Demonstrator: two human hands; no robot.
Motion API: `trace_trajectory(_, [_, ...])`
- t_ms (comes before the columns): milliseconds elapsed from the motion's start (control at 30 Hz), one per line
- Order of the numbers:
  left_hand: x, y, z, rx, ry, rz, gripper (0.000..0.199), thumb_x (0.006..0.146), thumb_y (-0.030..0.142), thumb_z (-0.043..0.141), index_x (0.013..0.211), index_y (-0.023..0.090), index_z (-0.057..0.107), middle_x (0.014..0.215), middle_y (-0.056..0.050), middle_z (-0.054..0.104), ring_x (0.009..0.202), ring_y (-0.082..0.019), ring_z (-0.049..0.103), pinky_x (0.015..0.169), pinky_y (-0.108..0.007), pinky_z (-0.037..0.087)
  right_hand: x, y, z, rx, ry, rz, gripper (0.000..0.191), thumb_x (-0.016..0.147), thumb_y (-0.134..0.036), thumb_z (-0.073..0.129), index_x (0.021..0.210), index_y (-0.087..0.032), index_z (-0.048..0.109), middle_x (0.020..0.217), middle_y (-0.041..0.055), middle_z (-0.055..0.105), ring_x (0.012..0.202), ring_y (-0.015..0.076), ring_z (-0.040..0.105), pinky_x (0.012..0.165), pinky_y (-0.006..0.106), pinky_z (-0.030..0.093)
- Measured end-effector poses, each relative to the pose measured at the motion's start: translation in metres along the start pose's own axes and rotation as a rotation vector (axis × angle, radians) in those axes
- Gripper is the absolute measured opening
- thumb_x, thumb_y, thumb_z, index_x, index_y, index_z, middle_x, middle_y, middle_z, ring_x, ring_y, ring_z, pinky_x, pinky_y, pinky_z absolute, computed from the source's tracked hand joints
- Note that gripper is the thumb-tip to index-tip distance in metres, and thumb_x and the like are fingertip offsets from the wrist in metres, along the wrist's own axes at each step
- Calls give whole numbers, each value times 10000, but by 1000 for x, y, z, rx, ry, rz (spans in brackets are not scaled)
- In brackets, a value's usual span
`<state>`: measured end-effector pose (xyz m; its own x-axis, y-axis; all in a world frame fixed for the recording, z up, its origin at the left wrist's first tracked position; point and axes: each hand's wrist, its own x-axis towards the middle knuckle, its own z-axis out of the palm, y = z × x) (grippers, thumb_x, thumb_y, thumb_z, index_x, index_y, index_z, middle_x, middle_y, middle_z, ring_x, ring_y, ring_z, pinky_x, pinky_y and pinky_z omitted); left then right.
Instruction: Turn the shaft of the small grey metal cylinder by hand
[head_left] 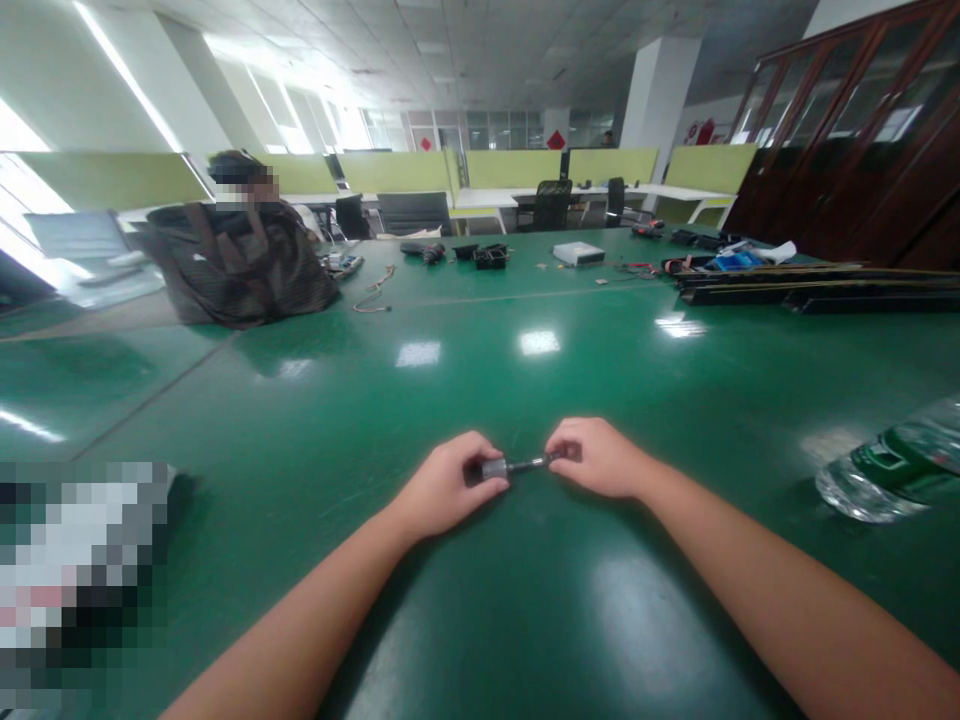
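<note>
Just above the green tabletop (480, 380), my left hand (454, 485) grips the grey, thick end of what looks like a small screwdriver (527, 464). Its thin metal shaft points right, lying almost level. At the far end of the shaft, the thumb and fingers of my right hand (592, 458) are pinched together on the tip. Whether a small dark piece sits on that tip, I cannot make out, since the fingers cover it.
A clear plastic bottle (892, 468) lies at the right edge. To the left is a blurred-out box-like thing (97, 540). Farther off are a dark bag (240, 265), a white box (578, 253), a power drill (424, 251) and long dark strips (825, 290). A person (240, 180) sits behind the bag.
</note>
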<state>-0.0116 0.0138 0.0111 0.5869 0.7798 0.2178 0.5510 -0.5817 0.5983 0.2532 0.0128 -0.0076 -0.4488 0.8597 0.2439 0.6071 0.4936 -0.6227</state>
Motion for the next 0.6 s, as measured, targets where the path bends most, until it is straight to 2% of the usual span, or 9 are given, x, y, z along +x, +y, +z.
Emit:
trace_trajectory(133, [0,-1,0,-2,0,10,185,833,317,690,945,183,627,927,-38,650,826,-182,609,752,-303,486,-2,11,-9,22,9,75,101,752,-171,700,850,-172,726,755,9,648,638,109,567,614,232,447])
trace_trajectory(233, [1,-1,0,0,0,13,188,837,326,683,944,181,630,922,-40,650,818,-182,606,743,-302,488,0,9,-8,60,-14,58,98,755,-191,714,849,-171,730,760,10,657,644,110,575,617,230,452])
trace_trajectory(467, [1,1,3,-22,-11,49,172,827,294,690,946,186,629,934,-38,640,843,-185,600,765,-306,487,9,-21,17,10,-35,-117,99,830,-245,698,898,-187,739,851,36,690,805,153,604,731,269,443])
trace_trajectory(600, [1,3,4,-9,-14,55,207,813,292,703,979,194,627,943,-34,638,856,-187,599,767,-301,482,11,-26,29,-35,16,-134,107,854,-265,682,904,-184,732,870,46,692,843,166,597,757,283,428])
